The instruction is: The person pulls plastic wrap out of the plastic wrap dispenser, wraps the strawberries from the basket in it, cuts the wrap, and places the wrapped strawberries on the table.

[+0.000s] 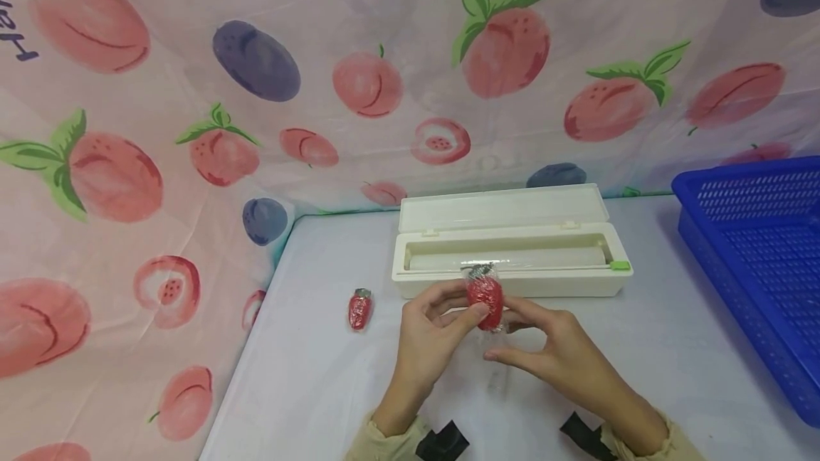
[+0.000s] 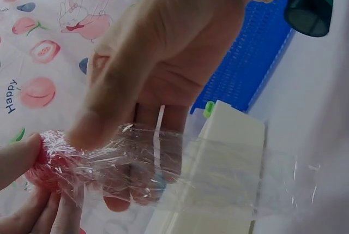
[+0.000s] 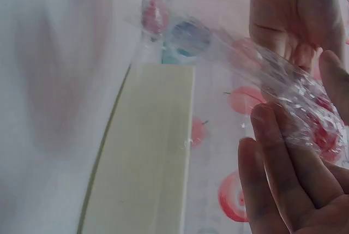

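Between the thumb and fingers of my left hand (image 1: 430, 329) is a red strawberry (image 1: 487, 299) with a dark top, wrapped in clear cling film. A loose tail of the film (image 2: 218, 177) trails off the fruit, crinkled close to it and flatter farther out. My right hand (image 1: 556, 347) is beside the strawberry with its fingers behind the film. In the right wrist view those fingers (image 3: 283, 163) look nearly straight against it, while in the head view the thumb stands apart from them. A second film-wrapped strawberry (image 1: 360, 311) lies on the table to the left.
Behind my hands stands a white cling film dispenser (image 1: 512, 287), its lid (image 1: 502, 206) raised, a roll (image 1: 506, 257) inside and a green slider (image 1: 619, 266) at its right end. A blue plastic basket (image 1: 717, 262) is at the right. A fruit-printed curtain (image 1: 307, 183) hangs behind the white table (image 1: 288, 390).
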The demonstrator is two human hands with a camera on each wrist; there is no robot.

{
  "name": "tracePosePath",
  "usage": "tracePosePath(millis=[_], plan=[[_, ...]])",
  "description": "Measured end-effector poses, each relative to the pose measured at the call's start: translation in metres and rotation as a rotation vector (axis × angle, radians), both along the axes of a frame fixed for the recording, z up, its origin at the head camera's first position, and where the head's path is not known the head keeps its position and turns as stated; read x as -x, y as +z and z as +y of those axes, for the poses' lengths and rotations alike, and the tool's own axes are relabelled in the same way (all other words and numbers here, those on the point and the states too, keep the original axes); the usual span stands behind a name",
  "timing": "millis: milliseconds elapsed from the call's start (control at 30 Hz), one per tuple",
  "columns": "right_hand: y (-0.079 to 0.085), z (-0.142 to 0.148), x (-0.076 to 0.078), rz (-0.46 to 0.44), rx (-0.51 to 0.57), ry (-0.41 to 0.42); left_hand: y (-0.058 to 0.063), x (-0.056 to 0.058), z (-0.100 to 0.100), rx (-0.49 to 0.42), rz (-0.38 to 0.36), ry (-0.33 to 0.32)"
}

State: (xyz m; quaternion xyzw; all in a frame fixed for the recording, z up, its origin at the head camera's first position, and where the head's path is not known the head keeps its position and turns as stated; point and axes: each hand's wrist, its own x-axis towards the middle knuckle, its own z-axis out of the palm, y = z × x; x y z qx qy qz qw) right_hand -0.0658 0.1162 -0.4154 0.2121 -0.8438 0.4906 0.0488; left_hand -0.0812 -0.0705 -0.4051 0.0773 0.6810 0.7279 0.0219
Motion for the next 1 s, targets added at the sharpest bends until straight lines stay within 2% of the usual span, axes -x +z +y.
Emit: tracePosePath(millis=[267,467,533,667,833,900,1000], plan=[[-0.008,-0.002,0.005,0.007,0.01,0.057,0.0,0.001,-0.003,-0.014,-0.007,0.013],[-0.012,0.007,0.01,-0.007,-0.021,0.08,0.002,0.001,-0.005,-0.015,-0.009,-0.041],[-0.013,0.009,0.012,-0.012,-0.039,0.067,0.002,0.001,-0.005,-0.004,-0.012,-0.054],[-0.013,0.012,0.015,-0.087,-0.052,0.026,0.003,0.0,-0.005,0.014,-0.023,-0.081],[-0.011,0.018,0.019,-0.193,-0.006,-0.047,0.003,-0.001,-0.003,0.037,-0.039,-0.101],[-0.01,0.019,0.02,-0.217,0.017,-0.07,0.002,-0.001,-0.002,0.054,-0.052,-0.107],[-0.01,0.02,0.02,-0.208,0.042,-0.087,0.002,-0.003,0.0,0.078,-0.076,-0.124]])
